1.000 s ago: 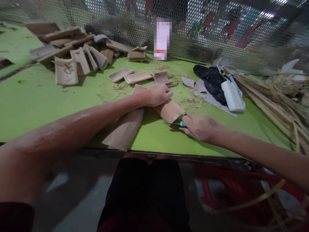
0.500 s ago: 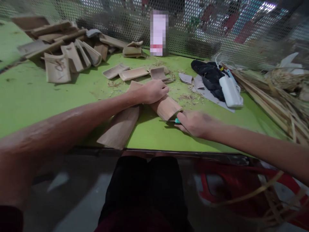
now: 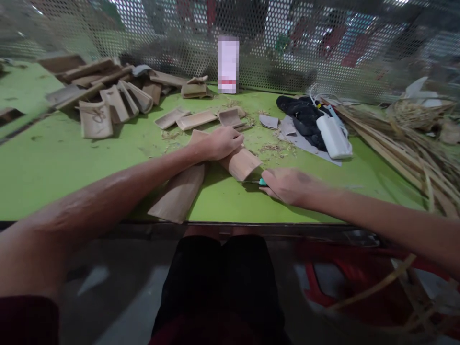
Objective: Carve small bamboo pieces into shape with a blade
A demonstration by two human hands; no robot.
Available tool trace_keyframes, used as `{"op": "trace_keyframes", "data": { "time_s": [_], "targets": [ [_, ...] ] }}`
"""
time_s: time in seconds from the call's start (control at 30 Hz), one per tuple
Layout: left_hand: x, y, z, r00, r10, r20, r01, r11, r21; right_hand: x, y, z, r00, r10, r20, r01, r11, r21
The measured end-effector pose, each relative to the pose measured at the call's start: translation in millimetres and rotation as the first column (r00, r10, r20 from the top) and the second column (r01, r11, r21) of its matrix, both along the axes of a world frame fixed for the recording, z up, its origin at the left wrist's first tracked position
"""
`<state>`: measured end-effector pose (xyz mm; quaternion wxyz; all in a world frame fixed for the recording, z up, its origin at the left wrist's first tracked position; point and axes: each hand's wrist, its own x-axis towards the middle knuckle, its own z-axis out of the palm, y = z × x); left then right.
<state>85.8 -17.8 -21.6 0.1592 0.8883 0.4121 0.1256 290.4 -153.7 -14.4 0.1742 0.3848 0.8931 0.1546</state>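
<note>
the left hand presses down from above on the curved bamboo piece, its fingers bent over the top with no gap showing; the fingertips on the far side are hidden. the right hand, a little blurred, is closed around the teal handle of a knife at the 4 o'clock end of that piece. the piece lies on the green table, in front of the person at 12 o'clock.

what could go wrong: the piece seems to lie rounded side up and is pinned by one hand only, so a hard stroke could make it rock or skid on the smooth-looking surface. if the edge bites and then lets go, the blade could jump up along the wood towards the left fingers, which lie at about 11 o'clock from it. the second bamboo piece, at 8 o'clock from the first, reaches the near edge of the table; a bump from the left forearm could tip it off.

as seen, the held piece's long axis runs from 10 o'clock to 4 o'clock, one end bare beyond the wrist, the other facing the right hand. the blade points to 9 o'clock, just below that end; whether it touches the wood, i cannot tell.
</note>
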Motion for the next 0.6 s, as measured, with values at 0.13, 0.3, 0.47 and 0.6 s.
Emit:
{"op": "trace_keyframes", "data": {
  "time_s": [0.13,0.3,0.47,0.6],
  "targets": [
    [-1.2,0.9,-3.8,1.000,0.021,0.001,-0.021,1.000,0.023,-0.6,0.2,-4.4,0.999,0.024,-0.030,-0.024,1.000,0.015],
    [-1.6,0.4,-3.6,1.000,0.022,-0.007,-0.022,0.999,0.028,-6.9,-0.2,-3.9,0.999,0.026,-0.045,-0.027,0.999,-0.022],
    [-1.5,-0.9,-0.4,1.000,0.003,-0.014,-0.003,1.000,0.002,-17.1,-0.5,-1.3,0.999,0.037,-0.030,-0.038,0.999,-0.020],
    [-2.9,-1.0,0.5,1.000,-0.024,0.006,0.024,1.000,-0.014,-12.3,0.6,-5.8,0.992,0.075,-0.099,-0.075,0.997,0.002]
  ]
}}
